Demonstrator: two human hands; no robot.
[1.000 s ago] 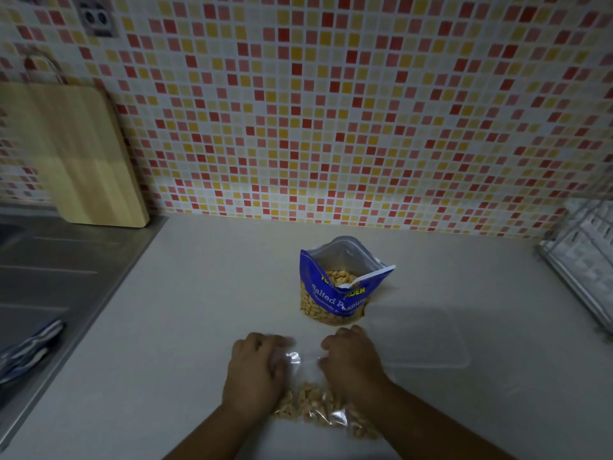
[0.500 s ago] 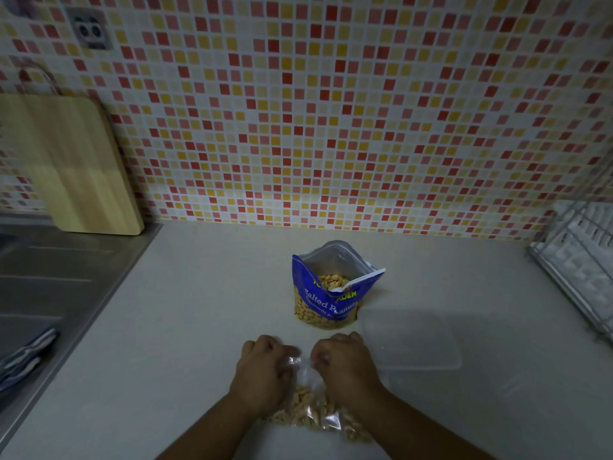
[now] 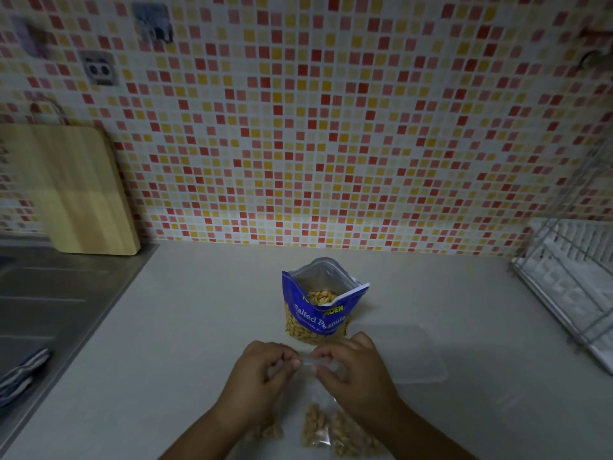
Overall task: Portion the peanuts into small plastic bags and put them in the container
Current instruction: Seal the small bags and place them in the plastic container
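Note:
A blue bag of salted peanuts (image 3: 318,307) stands open on the white counter, nuts showing inside. Just in front of it, my left hand (image 3: 262,376) and my right hand (image 3: 351,370) pinch the top edge of a small clear plastic bag (image 3: 318,423) lifted a little off the counter; peanuts fill its lower part. A clear, shallow plastic container (image 3: 408,356) lies flat to the right of my right hand, partly hidden by it.
A wooden cutting board (image 3: 76,190) leans on the tiled wall at the back left, above a steel sink drainboard (image 3: 49,303). A folded cloth (image 3: 23,376) lies at the left edge. A white dish rack (image 3: 570,287) stands at the right.
Both hands have raised the small bag's top edge off the counter, and the peanuts have dropped to its bottom. The camera has tilted upward slightly.

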